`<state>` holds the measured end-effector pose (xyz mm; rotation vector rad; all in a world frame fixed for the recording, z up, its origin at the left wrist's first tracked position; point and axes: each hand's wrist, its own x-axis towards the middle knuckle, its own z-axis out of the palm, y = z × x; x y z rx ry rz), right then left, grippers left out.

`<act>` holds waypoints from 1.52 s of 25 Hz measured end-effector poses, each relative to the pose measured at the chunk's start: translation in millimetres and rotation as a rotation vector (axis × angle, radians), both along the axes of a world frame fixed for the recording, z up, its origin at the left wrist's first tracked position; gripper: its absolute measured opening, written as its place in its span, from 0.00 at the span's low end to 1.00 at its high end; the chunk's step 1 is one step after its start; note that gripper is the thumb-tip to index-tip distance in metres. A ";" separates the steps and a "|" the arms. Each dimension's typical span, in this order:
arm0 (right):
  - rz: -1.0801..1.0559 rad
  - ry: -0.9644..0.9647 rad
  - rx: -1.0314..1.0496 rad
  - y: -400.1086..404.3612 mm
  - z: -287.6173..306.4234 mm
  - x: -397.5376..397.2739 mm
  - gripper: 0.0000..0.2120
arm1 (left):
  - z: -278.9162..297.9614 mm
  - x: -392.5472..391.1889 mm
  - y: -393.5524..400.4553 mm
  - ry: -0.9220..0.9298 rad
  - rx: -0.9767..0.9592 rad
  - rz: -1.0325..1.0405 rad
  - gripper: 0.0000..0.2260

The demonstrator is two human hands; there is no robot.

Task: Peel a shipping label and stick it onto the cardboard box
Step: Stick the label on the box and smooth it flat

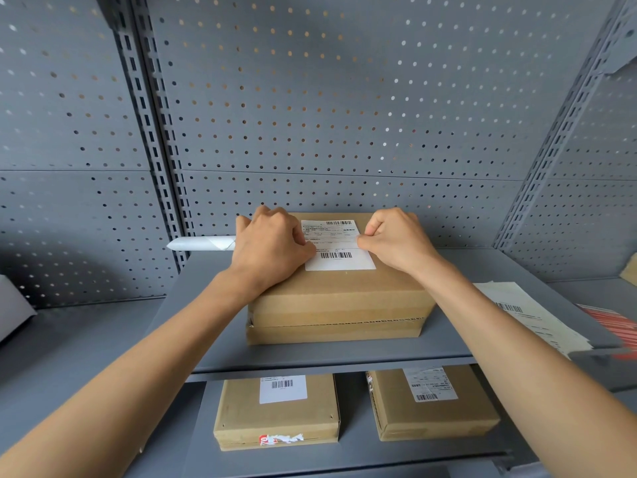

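Note:
A brown cardboard box (339,301) rests on a grey metal shelf (310,353). A white shipping label (339,250) with barcodes lies flat on the box's top. My left hand (267,248) is curled into a fist, its knuckles and thumb pressing on the label's left edge. My right hand (396,241) is also curled, thumb and fingertips pressing the label's right edge. Both hands rest on the box top.
A white paper roll (201,243) lies behind the box at the left. Label sheets (531,315) lie on the shelf at the right, with red-striped paper (617,326) beyond. Two labelled boxes (277,412) (432,403) sit on the lower shelf. Pegboard (327,115) backs the shelving.

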<state>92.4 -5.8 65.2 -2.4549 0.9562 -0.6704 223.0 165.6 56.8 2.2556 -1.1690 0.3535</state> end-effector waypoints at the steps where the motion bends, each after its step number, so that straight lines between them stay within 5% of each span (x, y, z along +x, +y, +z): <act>1: -0.003 -0.001 0.001 -1.4 -0.7 0.0 0.06 | 0.1 0.4 -0.4 -0.001 0.005 -0.005 0.06; 8: 0.067 0.106 -0.083 -5.4 5.2 -2.5 0.06 | 4.5 10.6 -8.7 -0.012 0.103 -0.065 0.09; 12: 0.108 0.138 -0.036 -21.7 13.7 10.9 0.20 | 15.4 31.6 -36.1 0.191 0.061 -0.079 0.13; 16: 0.106 0.321 -0.006 -36.5 11.7 33.0 0.34 | 21.7 45.1 -67.8 0.182 0.152 -0.051 0.14; 26: -0.006 0.346 -0.030 -38.5 -1.6 60.0 0.35 | 1.1 52.6 -87.2 0.118 0.279 -0.004 0.22; 38: -0.046 0.352 -0.068 -35.8 -8.7 66.7 0.33 | -2.4 52.8 -86.6 0.109 0.293 0.011 0.19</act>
